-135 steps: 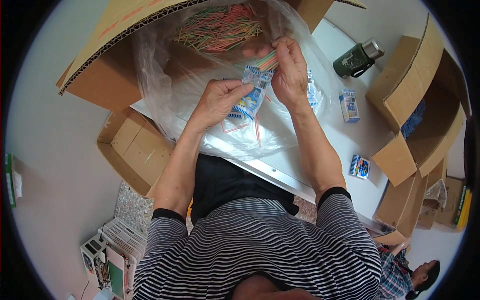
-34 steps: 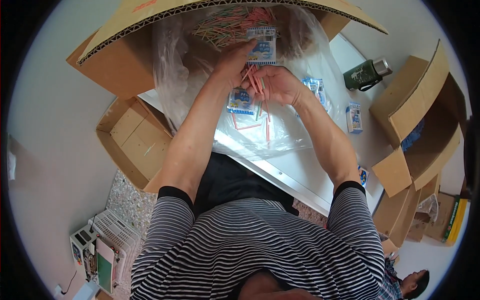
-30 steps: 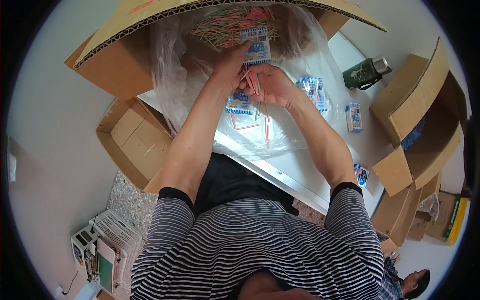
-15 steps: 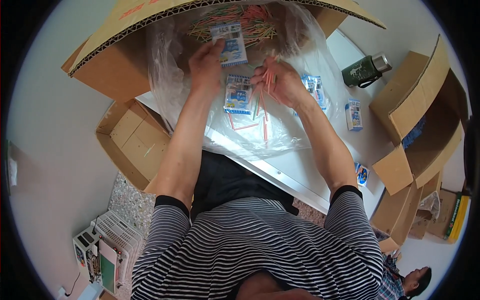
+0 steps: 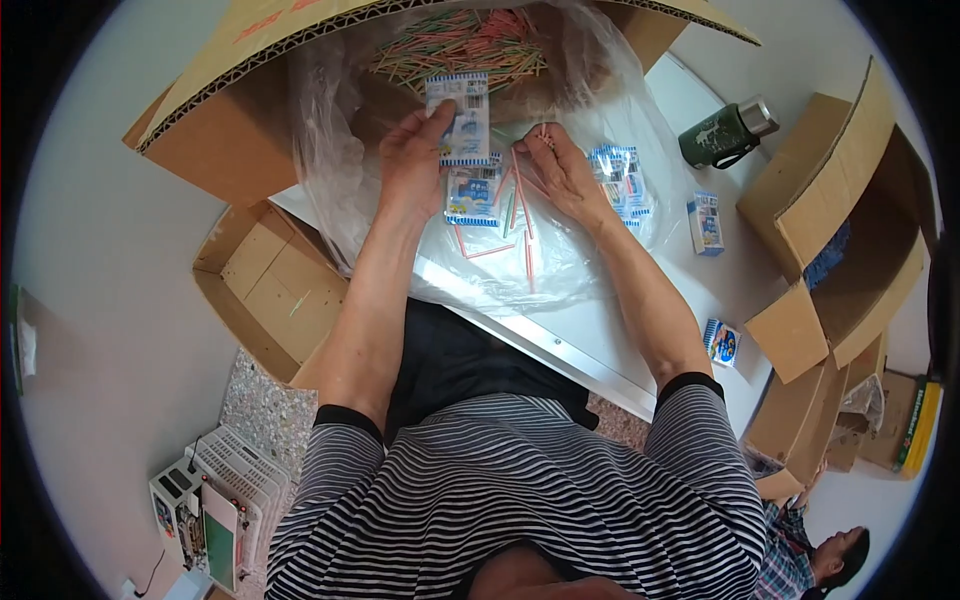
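My left hand (image 5: pixel 410 165) is closed on a small white and blue packet (image 5: pixel 468 125), thumb on its front. A similar packet (image 5: pixel 472 198) lies just below it on clear plastic. My right hand (image 5: pixel 568 178) has its fingers closed around a few thin pink sticks (image 5: pixel 518 172), their ends poking out toward the packets. Loose pink and green sticks (image 5: pixel 530 262) are scattered on the plastic between my forearms. More packets (image 5: pixel 628 185) lie beside my right wrist. Beyond both hands, a heap of pink, green and yellowish sticks (image 5: pixel 460 50) fills the plastic-lined carton.
The big carton (image 5: pixel 220 140) stands open with a clear bag (image 5: pixel 325 170) spilling out. A green flask (image 5: pixel 720 138), a small box (image 5: pixel 706 224) and another packet (image 5: pixel 722 343) sit to the right. Open cartons (image 5: pixel 800 190) stand farther right; a low carton (image 5: pixel 270 290) is at left.
My left hand and its packet have come slightly nearer, over the lying packet. My right hand has turned and shifted a little nearer, and its sticks show less fanned out.
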### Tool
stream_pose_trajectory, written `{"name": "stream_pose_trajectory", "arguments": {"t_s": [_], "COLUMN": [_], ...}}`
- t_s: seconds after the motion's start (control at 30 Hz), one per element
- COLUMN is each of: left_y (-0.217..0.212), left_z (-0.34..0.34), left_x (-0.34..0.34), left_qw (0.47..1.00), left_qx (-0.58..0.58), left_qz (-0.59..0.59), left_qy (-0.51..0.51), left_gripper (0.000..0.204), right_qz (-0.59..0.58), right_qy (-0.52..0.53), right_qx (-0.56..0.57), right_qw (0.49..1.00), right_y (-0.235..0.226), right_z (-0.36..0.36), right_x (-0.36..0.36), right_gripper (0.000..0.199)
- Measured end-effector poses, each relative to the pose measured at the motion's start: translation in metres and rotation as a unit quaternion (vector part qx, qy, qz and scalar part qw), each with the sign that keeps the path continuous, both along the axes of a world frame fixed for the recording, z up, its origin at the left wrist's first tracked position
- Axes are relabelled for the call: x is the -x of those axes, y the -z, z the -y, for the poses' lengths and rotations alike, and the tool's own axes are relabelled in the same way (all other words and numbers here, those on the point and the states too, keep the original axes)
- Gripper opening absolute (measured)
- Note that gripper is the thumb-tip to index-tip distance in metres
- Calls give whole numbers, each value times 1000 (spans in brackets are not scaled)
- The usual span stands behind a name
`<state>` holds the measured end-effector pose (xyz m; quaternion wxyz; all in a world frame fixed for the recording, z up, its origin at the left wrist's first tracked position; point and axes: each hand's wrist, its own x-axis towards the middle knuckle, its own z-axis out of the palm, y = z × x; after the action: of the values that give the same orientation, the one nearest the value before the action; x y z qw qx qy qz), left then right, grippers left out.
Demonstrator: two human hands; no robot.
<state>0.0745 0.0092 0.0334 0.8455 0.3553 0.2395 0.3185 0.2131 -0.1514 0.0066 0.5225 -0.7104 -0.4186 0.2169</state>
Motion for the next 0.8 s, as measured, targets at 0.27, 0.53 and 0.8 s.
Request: {"name": "stream_pose_trajectory", "arguments": {"t_s": [0.27, 0.53, 0.8], "left_y": [6, 11, 8], "left_z": [13, 23, 31], "left_x": [2, 13, 20], "left_qw": [980, 942, 947], "left_qx": [-153, -309, -243], "left_qz": [-61, -71, -72], "left_qy": [110, 111, 197], "left_gripper": [19, 23, 26], "right_qz": [-254, -322, -264], "right_qy": [29, -105, -135], "right_qx": [-205, -383, -385], "right_qw": [945, 859, 874], "right_y": [-9, -49, -69], "right_z": [-4, -14, -18], "right_x": [-20, -19, -1], "right_gripper": [25, 24, 24]}}
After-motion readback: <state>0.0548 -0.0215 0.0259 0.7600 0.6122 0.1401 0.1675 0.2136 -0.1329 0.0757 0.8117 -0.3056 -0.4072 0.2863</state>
